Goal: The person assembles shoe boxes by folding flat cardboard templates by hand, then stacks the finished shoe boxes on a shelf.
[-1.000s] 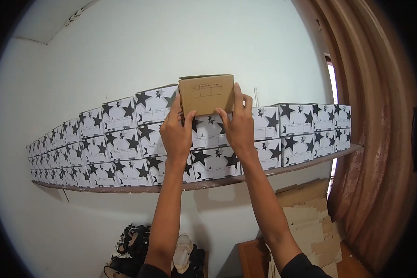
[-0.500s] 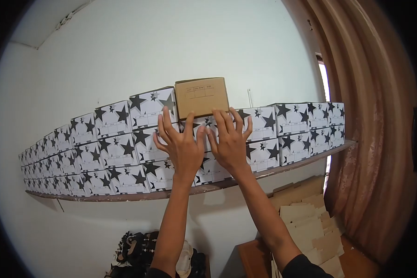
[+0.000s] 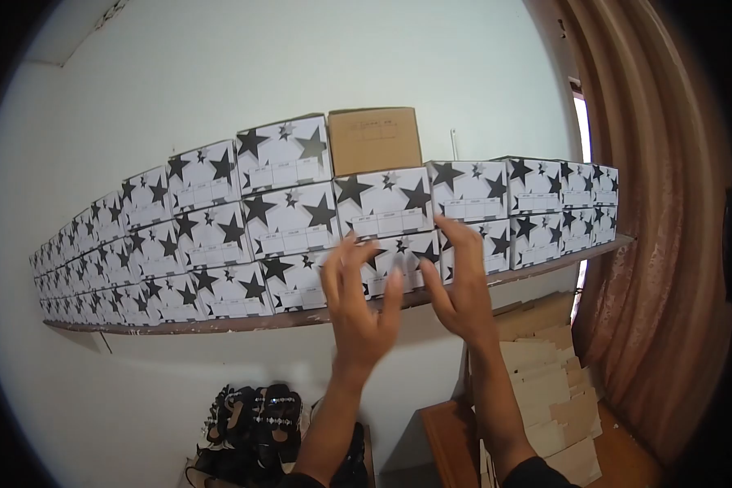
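Observation:
A plain brown box (image 3: pixel 374 140) sits on top of a white box with black stars (image 3: pixel 382 203), beside another star box (image 3: pixel 283 154) in the top row. Below it, my left hand (image 3: pixel 359 305) is held up before the lower boxes, fingers apart and holding nothing. To its right, my right hand (image 3: pixel 461 281) has its fingers spread, empty too, near the lower star boxes. Whether any fingertip touches a box cannot be told.
Star boxes stand in rows along a wall shelf (image 3: pixel 220 324). Below are black shoes (image 3: pixel 256 423), flattened cardboard (image 3: pixel 537 390) and a wooden piece of furniture (image 3: pixel 449 443). A brown curtain (image 3: pixel 651 203) hangs at the right.
Both hands have come down and away from the brown box, which stays on the stack. The view has shifted, so the boxes appear higher and farther right.

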The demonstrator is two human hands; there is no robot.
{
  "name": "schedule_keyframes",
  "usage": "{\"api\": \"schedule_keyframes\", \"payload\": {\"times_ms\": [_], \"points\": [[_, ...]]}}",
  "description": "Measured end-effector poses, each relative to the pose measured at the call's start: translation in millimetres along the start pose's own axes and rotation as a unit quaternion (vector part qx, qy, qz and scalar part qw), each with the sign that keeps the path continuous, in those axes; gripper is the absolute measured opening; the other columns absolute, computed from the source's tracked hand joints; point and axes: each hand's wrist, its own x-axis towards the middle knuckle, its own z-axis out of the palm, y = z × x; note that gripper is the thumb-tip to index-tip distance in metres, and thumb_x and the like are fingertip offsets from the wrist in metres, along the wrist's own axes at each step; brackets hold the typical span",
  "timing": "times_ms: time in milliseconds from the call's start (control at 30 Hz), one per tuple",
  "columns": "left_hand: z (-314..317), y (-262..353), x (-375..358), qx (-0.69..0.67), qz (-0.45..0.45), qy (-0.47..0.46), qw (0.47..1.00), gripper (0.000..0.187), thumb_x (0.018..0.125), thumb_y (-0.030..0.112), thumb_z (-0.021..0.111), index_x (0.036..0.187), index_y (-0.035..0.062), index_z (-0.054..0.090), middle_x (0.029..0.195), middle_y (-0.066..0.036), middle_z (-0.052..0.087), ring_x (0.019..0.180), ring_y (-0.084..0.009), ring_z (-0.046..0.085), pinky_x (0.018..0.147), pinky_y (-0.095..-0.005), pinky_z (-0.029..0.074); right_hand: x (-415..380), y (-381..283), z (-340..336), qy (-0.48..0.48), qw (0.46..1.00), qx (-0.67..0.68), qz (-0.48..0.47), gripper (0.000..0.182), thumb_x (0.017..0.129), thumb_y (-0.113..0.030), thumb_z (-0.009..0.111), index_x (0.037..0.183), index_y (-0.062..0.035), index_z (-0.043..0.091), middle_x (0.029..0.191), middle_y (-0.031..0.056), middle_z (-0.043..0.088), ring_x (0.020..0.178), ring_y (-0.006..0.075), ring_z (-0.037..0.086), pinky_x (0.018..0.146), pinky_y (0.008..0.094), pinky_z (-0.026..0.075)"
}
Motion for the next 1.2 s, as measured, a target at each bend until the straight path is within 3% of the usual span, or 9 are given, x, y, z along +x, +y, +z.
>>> {"api": "schedule_keyframes", "payload": {"times_ms": [100,267,367,567,667,1033,1100,1133,1200], "points": [[-19,23,-66,-0.151,-0.106,-0.087,0.979,0.037,0.089,0.013,0.067,0.121,-0.0016,0.059,0.115,-0.016,0.063,0.110,-0.0272,0.060,0.093,-0.0383,0.048,-62,-9,-22,-0.025,0.997,0.021,0.066,0.050,0.090,-0.006,0.064,0.137,0.0017,0.048,0.131,0.0233,0.054,0.122,0.0389,0.051,0.104,0.0425,0.042],[-10,35,-185,-0.317,-0.310,-0.221,0.868,0.028,0.094,0.011,0.063,0.118,-0.0015,0.059,0.117,-0.012,0.063,0.101,-0.0198,0.065,0.083,-0.0319,0.052,-201,-7,-37,-0.057,0.965,0.038,0.254,0.043,0.090,-0.004,0.064,0.131,0.0027,0.051,0.117,0.0214,0.059,0.104,0.0336,0.061,0.094,0.0398,0.048],[-4,42,-279,-0.302,-0.406,-0.318,0.802,0.027,0.097,0.017,0.064,0.117,-0.0003,0.059,0.110,-0.010,0.066,0.095,-0.0166,0.066,0.079,-0.0298,0.052,-315,-25,-55,-0.080,0.904,-0.001,0.420,0.037,0.094,-0.005,0.063,0.128,-0.0004,0.052,0.112,0.0177,0.058,0.098,0.0288,0.062,0.085,0.0359,0.051],[-8,56,-452,-0.272,-0.534,-0.460,0.655,0.027,0.096,0.021,0.066,0.117,0.0046,0.061,0.110,-0.010,0.067,0.096,-0.0189,0.065,0.076,-0.0322,0.054,-482,-98,-121,-0.207,0.785,-0.149,0.565,0.038,0.095,-0.011,0.062,0.131,-0.0010,0.051,0.117,0.0181,0.055,0.098,0.0335,0.062,0.087,0.0407,0.052],[-1,66,-479,-0.279,-0.536,-0.491,0.628,0.026,0.095,0.021,0.066,0.115,0.0048,0.062,0.107,-0.010,0.068,0.095,-0.0192,0.066,0.075,-0.0319,0.054,-508,-116,-145,-0.219,0.738,-0.157,0.619,0.037,0.093,-0.007,0.064,0.128,-0.0023,0.052,0.115,0.0180,0.055,0.098,0.0300,0.065,0.085,0.0385,0.054],[91,114,-564,-0.337,-0.453,-0.611,0.555,0.023,0.092,0.014,0.069,0.112,0.0052,0.062,0.102,-0.011,0.069,0.091,-0.0200,0.068,0.077,-0.0343,0.055,-600,-106,-236,-0.109,0.613,-0.305,0.720,0.039,0.090,-0.012,0.065,0.125,0.0004,0.053,0.118,0.0221,0.056,0.099,0.0349,0.064,0.086,0.0423,0.055],[112,127,-574,-0.317,-0.442,-0.644,0.538,0.029,0.089,0.012,0.071,0.114,0.0053,0.060,0.105,-0.011,0.069,0.092,-0.0224,0.068,0.085,-0.0369,0.053,-614,-103,-252,-0.086,0.586,-0.332,0.734,0.040,0.090,-0.012,0.066,0.125,0.0008,0.053,0.118,0.0237,0.056,0.099,0.0366,0.064,0.087,0.0434,0.054],[125,131,-579,-0.286,-0.383,-0.680,0.556,0.035,0.086,0.012,0.073,0.118,0.0063,0.058,0.114,-0.013,0.064,0.104,-0.0277,0.064,0.095,-0.0428,0.049,-621,-100,-258,-0.062,0.553,-0.362,0.748,0.041,0.088,-0.012,0.067,0.124,0.0015,0.053,0.117,0.0252,0.056,0.099,0.0382,0.064,0.087,0.0446,0.054],[143,140,-588,-0.292,-0.345,-0.686,0.570,0.038,0.085,0.013,0.073,0.119,0.0057,0.057,0.118,-0.015,0.060,0.111,-0.0309,0.058,0.098,-0.0456,0.046,-634,-96,-266,-0.031,0.513,-0.389,0.765,0.042,0.087,-0.013,0.069,0.123,0.0022,0.053,0.117,0.0268,0.056,0.098,0.0398,0.063,0.088,0.0459,0.053]]}}
